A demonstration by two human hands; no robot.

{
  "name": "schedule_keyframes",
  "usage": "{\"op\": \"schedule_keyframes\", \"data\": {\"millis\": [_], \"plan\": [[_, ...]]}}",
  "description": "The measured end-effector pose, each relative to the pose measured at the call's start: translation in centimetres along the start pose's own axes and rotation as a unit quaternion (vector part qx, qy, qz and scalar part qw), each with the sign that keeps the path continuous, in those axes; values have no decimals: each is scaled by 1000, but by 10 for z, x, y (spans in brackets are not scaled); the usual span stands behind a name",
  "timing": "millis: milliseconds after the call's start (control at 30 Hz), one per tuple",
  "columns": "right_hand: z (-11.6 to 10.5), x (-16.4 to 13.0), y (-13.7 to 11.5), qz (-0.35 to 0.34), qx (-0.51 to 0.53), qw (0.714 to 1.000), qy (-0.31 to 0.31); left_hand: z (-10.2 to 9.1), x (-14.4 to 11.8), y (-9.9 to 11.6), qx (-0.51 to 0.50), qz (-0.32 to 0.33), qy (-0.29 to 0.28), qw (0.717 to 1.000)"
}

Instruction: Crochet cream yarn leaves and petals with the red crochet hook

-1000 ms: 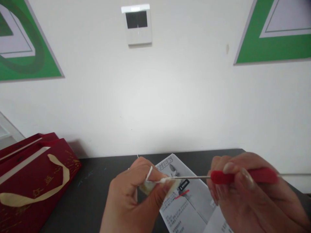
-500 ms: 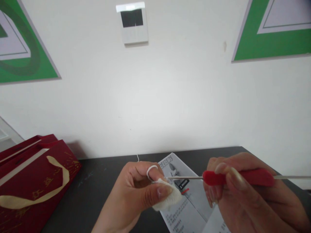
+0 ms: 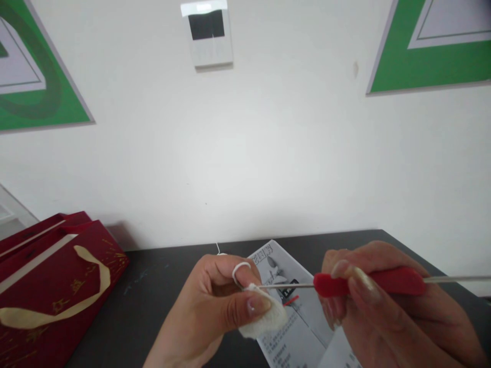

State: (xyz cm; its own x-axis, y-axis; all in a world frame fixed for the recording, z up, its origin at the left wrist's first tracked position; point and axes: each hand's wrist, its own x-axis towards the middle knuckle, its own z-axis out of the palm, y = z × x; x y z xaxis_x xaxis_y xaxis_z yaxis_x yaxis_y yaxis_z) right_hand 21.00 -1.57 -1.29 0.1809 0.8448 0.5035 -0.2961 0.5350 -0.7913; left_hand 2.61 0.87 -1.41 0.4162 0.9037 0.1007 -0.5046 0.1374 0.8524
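Note:
Pinched between the thumb and fingers of my left hand (image 3: pixel 215 301) is a small off-white crochet piece (image 3: pixel 270 321). White yarn (image 3: pixel 241 266) loops over the index finger of that hand. My right hand (image 3: pixel 387 301) is closed around the red handle of a crochet hook (image 3: pixel 326 284), whose metal shaft points left. The hook's tip meets the upper edge of the crochet piece by my left fingertips; the exact stitch is too small to make out. Behind the right hand the metal shaft sticks out to the right.
A printed instruction sheet (image 3: pixel 295 327) lies on the dark table (image 3: pixel 146 291) under my hands. Red gift bags (image 3: pixel 57 276) with a cream ribbon stand at the left. Behind the table rises a white wall (image 3: pixel 245 153) with green-framed pictures and a small panel (image 3: pixel 209 38).
My right hand has moved slightly left, and the hook's shaft now tilts a little and reaches further into the crochet piece's edge. The left hand stays nearly still.

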Motion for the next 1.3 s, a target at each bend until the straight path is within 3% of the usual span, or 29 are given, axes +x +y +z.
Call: {"op": "schedule_keyframes", "data": {"millis": [300,533,1300], "plan": [[5,1,1,-19,8,999,36,-1,1,0,-19,-3,10,1000],[1,1,0,-20,17,1000,2,-3,1,-1,-24,-2,21,999],[6,4,-1,26,43,999,-21,-2,1,-3,-21,0,12,1000]]}}
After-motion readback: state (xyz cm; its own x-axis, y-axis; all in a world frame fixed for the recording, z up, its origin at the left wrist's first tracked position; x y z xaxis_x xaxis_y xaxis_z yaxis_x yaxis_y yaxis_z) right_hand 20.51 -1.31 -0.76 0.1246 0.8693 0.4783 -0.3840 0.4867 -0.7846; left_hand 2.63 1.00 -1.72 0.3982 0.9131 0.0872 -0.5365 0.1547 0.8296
